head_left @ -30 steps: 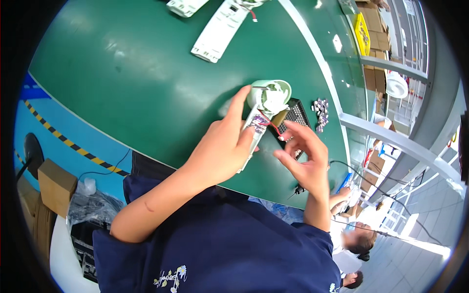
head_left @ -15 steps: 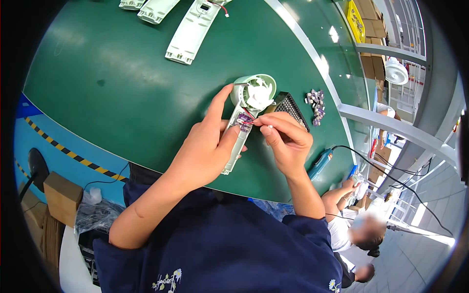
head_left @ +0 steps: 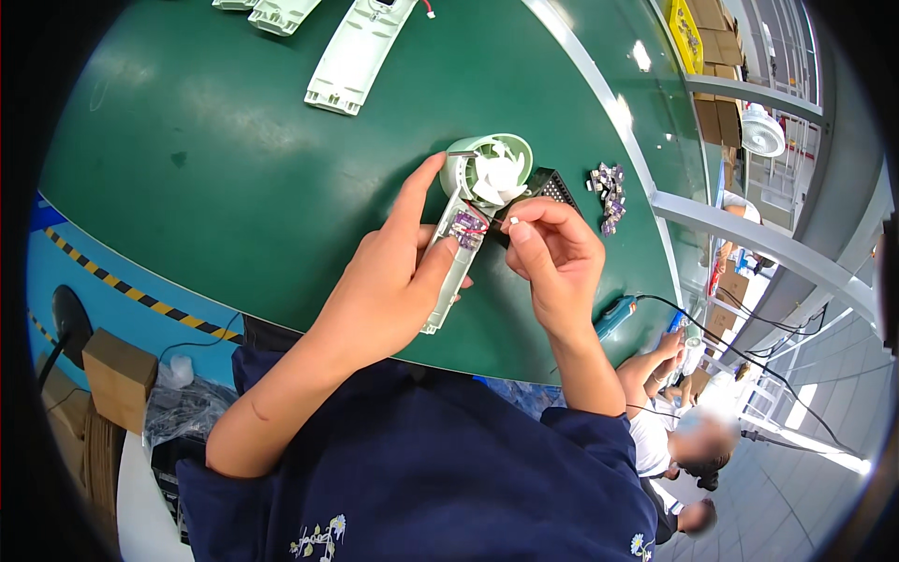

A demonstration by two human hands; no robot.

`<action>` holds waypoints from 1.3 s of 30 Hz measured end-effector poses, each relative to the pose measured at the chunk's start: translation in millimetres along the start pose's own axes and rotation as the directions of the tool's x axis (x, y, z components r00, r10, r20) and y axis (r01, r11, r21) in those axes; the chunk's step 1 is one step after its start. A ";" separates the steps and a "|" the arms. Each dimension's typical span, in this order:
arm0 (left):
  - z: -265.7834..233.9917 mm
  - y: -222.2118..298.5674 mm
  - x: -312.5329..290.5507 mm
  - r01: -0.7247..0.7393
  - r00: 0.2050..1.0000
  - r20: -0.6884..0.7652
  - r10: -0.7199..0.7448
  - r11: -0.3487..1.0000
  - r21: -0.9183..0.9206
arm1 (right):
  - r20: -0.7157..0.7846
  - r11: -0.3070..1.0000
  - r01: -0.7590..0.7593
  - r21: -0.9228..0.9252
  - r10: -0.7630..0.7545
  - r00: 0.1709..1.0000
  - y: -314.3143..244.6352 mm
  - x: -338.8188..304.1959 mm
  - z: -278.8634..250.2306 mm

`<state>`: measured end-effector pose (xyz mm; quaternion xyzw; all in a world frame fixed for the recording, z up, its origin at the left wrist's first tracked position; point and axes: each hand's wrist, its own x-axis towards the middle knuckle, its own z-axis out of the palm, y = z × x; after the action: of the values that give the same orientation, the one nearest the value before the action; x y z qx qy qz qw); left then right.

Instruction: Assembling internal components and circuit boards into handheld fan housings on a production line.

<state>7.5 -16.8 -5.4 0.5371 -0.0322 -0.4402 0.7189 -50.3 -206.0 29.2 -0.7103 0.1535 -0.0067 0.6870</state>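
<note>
**Handheld fan half-shell held open over green bench**

Handheld fan body [head_left: 468,220], pale green with its white impeller exposed in the round head, sits just above the green table [head_left: 234,159], near its right-hand edge. The handle half is open, showing a small purple circuit board [head_left: 465,226] with thin wires.

Left hand [head_left: 393,281] is wrapped around the handle from the left, thumb lying along the shell's right side below the board, index finger stretched up to touch the rim of the fan head. Right hand [head_left: 552,258] is closed in a pinch: thumb and forefinger nip a very small white part [head_left: 513,210] just beside the board; what the part is cannot be told.

A black grille piece [head_left: 551,187] lies on the table behind the right hand, partly covered. A cluster of small purple boards [head_left: 607,195] lies near the table's rim, apart from both hands. White handle shells [head_left: 361,51] lie well away at the far side of the table. A blue electric screwdriver [head_left: 613,317] with a cable rests at the table edge, below the right wrist. Another person sits beyond the edge, lower right.
</note>
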 end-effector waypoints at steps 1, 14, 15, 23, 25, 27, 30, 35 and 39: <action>-0.2 1.6 -0.3 0.007 1.000 -0.001 -0.007 1.000 0.003 | 0.010 0.992 0.053 -0.117 -0.053 0.999 -1.4 1.2 -0.5; 0.4 3.4 0.2 -0.013 1.000 -0.011 0.013 1.000 0.016 | 0.589 0.144 0.590 -0.795 -0.054 0.806 -66.2 32.0 14.4; 0.6 3.3 0.2 -0.015 1.000 -0.017 0.015 1.000 0.013 | 0.599 0.115 0.599 -0.793 -0.039 0.800 -67.5 33.8 15.0; 2.2 2.7 -0.1 -0.027 1.000 -0.011 0.027 0.998 0.065 | 0.628 0.100 0.621 -0.777 0.064 0.776 -75.5 44.6 21.3; 1.6 2.9 -0.6 -0.033 0.999 -0.011 0.034 0.997 0.064 | 0.618 0.094 0.611 -0.786 0.128 0.776 -78.5 46.9 24.0; 1.4 3.0 -0.6 -0.041 0.999 -0.014 0.042 0.997 0.063 | 0.626 0.091 0.619 -0.780 0.138 0.768 -79.7 49.4 24.5; 1.9 4.0 0.4 -0.037 0.999 -0.017 0.038 0.996 0.081 | 0.628 0.071 0.626 -0.777 0.152 0.763 -80.2 49.8 27.5; 1.4 2.9 0.7 -0.033 0.999 -0.016 0.036 0.990 0.139 | 0.632 0.021 0.640 -0.768 0.182 0.753 -78.9 49.6 36.3; 2.9 2.0 -0.9 -0.076 0.996 -0.030 0.081 0.985 0.155 | 0.674 -0.145 0.698 -0.701 0.184 0.715 -78.2 43.5 42.1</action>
<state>6.6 -18.3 -2.2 0.5969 -0.0741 -0.3980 0.6927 16.7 -174.2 94.6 -0.9439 -0.2736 0.1709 -0.0712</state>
